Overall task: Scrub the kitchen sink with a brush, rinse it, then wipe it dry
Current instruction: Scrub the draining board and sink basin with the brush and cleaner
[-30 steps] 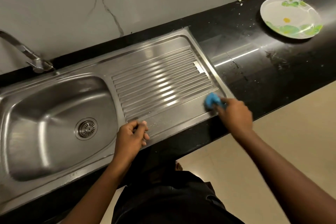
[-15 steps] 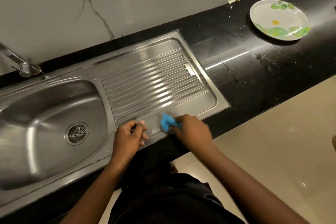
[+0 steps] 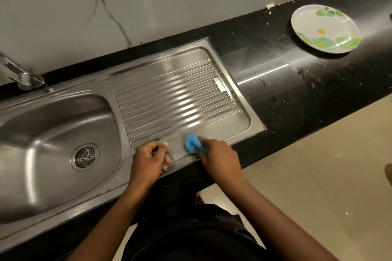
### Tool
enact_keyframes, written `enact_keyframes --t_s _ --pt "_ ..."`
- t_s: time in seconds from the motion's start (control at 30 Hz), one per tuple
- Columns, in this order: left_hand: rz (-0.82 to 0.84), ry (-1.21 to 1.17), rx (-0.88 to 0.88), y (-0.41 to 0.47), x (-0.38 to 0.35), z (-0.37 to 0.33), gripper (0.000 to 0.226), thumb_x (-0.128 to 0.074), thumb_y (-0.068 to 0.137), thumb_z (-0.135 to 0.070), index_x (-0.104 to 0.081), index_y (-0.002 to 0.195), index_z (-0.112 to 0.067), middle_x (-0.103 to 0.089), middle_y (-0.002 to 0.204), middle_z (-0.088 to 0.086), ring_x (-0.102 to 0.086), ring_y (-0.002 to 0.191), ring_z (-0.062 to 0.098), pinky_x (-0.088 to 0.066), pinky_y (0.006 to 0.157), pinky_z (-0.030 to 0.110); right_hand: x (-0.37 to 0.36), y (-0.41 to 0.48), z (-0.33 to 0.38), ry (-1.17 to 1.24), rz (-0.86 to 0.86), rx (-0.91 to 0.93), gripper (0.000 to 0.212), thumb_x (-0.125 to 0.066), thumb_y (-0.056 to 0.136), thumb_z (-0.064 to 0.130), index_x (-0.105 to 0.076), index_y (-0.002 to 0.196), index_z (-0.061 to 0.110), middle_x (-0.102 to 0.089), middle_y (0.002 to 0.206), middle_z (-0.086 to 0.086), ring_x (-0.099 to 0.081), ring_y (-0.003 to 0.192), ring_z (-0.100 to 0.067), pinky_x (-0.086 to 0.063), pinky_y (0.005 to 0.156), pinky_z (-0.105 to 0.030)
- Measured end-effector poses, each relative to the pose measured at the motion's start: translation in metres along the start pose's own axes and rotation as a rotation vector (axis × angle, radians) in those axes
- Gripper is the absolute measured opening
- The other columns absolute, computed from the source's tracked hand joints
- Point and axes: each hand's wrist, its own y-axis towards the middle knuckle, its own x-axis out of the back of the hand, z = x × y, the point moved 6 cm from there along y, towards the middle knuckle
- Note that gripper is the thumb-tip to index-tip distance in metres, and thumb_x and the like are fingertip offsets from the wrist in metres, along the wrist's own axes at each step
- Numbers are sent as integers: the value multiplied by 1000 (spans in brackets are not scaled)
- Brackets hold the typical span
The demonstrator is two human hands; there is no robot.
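Along the near edge of the sink, on the flat strip in front of the ribbed drainboard, the right hand grips the blue brush and presses it to the steel. Most of the tool is hidden under the fingers, so I cannot tell its exact form. A second ago that hand was working at the drainboard's near right corner, beside the bare black table. Half a second ago it had swept left until the brush was just beside the left hand. Now it sits a little to the right again, apart from the left hand, and the blur on it reads as a back-and-forth stroke along this strip. The left hand has not shifted. Its fingers are curled in on themselves, holding nothing that I can see, and it rests on the sink's near rim just left of the brush, apparently as a brace.

My judgement is that scrubbing is the step in hand and that the near strip has had at least one full pass. A dull, speckled film shows on the steel between the two hands, so this patch probably wants more strokes. No suds or stream of water show in the basin around its drain, below the tap toward the table's left end, so rinsing and wiping dry look to be ahead. The plate lies well apart near the table's far right corner, out of the stroke's way.
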Motion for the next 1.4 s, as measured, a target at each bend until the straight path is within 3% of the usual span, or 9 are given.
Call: enact_keyframes --t_s 0.07,0.2,0.27,0.4,0.63,0.9,1.07,1.27,1.4 --pt "-3 -10 -5 2 -1 -2 29 -59 105 -28 -73 86 -11 -72 70 11 -61 55 18 -51 58 30 6 -1 -5 -73 -20 31 49 -59 101 49 -55 148 37 -72 127 -1 -69 114 -24 -55 97 -41" --pt "-20 -7 -13 3 1 -3 30 -59 105 -29 -73 85 -11 -72 70 10 -62 55 19 -50 58 31 75 26 -79 -338 -168 -105 45 -58 104 43 -53 148 43 -76 105 -4 -73 89 -24 -55 73 -34" --pt "-27 -10 -13 3 3 -2 30 -59 105 -28 -73 85 -11 -72 69 10 -62 55 19 -50 57 31 103 38 -103 -324 -268 -127 46 -61 103 38 -54 149 36 -76 104 -8 -73 81 -24 -55 66 -34" --pt "-44 -17 4 -1 5 1 29 -59 105 -26 -73 85 -11 -71 69 11 -62 54 17 -50 56 28 92 81 -89 -281 -274 -44 50 -63 103 33 -51 151 32 -76 103 -13 -73 79 -26 -64 71 -43" --pt "-68 -13 9 -5 8 1 29 -59 105 -27 -73 86 -11 -72 69 10 -62 54 16 -49 55 25 105 135 -65 -277 -273 -16 44 -62 104 35 -58 147 27 -76 116 -12 -73 97 -32 -59 83 -46" --pt "-45 -27 30 -1 0 5 29 -58 106 -26 -73 86 -11 -72 70 11 -63 57 19 -51 57 29 98 42 -117 -235 -265 -121 48 -65 102 35 -54 149 32 -76 108 -7 -71 78 -21 -64 65 -42" --pt "-62 -39 32 1 1 0 29 -59 105 -27 -73 85 -11 -72 70 11 -62 56 20 -51 56 29 100 90 -99 -291 -278 -54 49 -65 103 31 -52 150 33 -77 106 -8 -70 73 -19 -60 63 -35" --pt "-88 -30 20 -4 8 -4 29 -59 105 -27 -72 85 -11 -72 70 10 -62 54 18 -49 52 22 108 189 -50 -201 -253 -24 43 -63 102 31 -60 145 29 -74 120 -11 -72 103 -32 -55 85 -43" --pt "-87 -27 17 -7 11 -4 28 -59 105 -26 -72 85 -11 -72 71 10 -63 55 18 -49 53 23 111 205 -43 -141 -233 -20 42 -65 101 29 -63 143 24 -75 120 -10 -71 100 -28 -52 78 -38"
